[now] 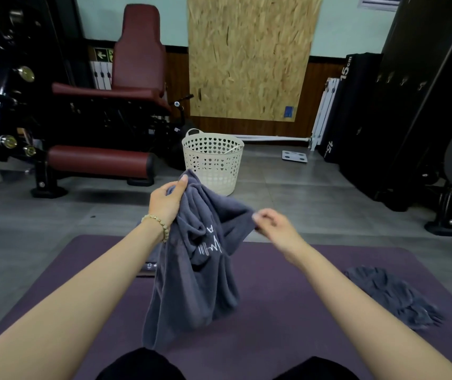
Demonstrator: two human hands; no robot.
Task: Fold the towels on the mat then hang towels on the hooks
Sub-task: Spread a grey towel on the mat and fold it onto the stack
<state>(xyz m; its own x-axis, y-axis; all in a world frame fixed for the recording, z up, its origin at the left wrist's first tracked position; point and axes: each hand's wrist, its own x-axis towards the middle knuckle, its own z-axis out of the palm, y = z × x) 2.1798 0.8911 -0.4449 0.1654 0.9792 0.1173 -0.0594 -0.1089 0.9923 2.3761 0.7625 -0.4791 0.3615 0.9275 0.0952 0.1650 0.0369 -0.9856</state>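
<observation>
A dark grey towel (192,281) with white lettering hangs bunched above the purple mat (288,311). My left hand (166,200) grips its top corner, thumb up over the cloth. To the right, my right hand (273,224) pinches another edge of the same towel, a little lower. A second grey towel (392,296) lies crumpled on the right side of the mat. Several hooks (404,80) sit on the black panel at the far right.
A cream perforated laundry basket (214,160) stands on the floor just beyond the mat. A dark red padded gym machine (115,111) fills the left. Black weight equipment (438,171) stands on the right, a small scale (294,156) near the wall.
</observation>
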